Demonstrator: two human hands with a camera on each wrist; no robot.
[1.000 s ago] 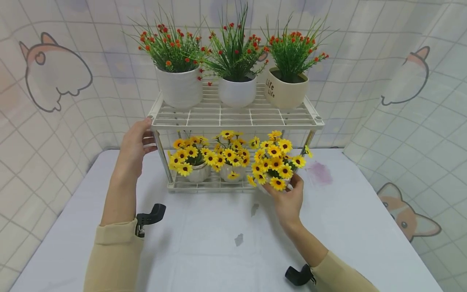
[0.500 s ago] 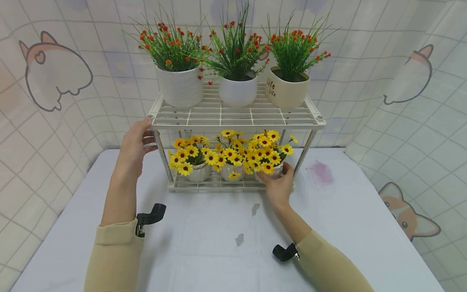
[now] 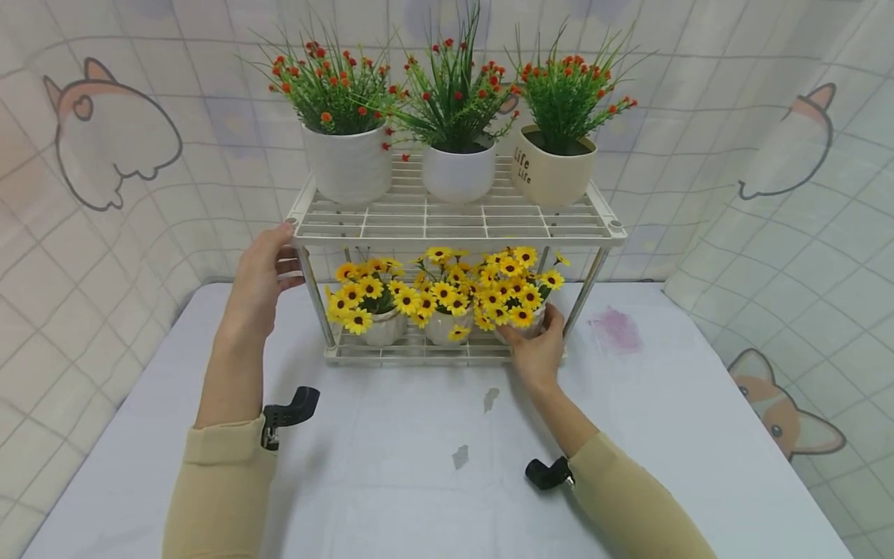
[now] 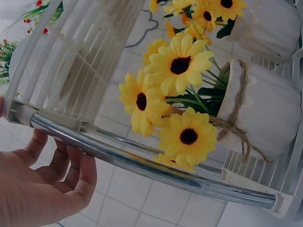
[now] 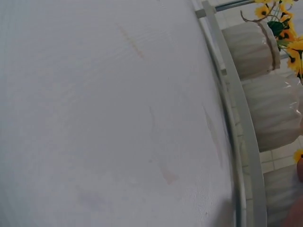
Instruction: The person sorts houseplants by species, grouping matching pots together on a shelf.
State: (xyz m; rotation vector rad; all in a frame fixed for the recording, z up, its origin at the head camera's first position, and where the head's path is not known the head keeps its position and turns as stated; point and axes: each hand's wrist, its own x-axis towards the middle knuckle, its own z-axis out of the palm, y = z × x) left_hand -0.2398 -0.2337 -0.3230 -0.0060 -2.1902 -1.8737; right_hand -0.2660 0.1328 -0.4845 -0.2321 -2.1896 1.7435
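The right hand (image 3: 538, 353), fingers curled around the small white pot of yellow daisies (image 3: 520, 314) on the white wire rack's lower shelf (image 3: 412, 355), should release gently while the left hand (image 3: 260, 287) grips the rack's corner post.

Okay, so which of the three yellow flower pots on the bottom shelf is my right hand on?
The rightmost yellow flower pot, next to the rack's right front leg. Your right hand grips its base; the middle pot and left pot stand untouched.
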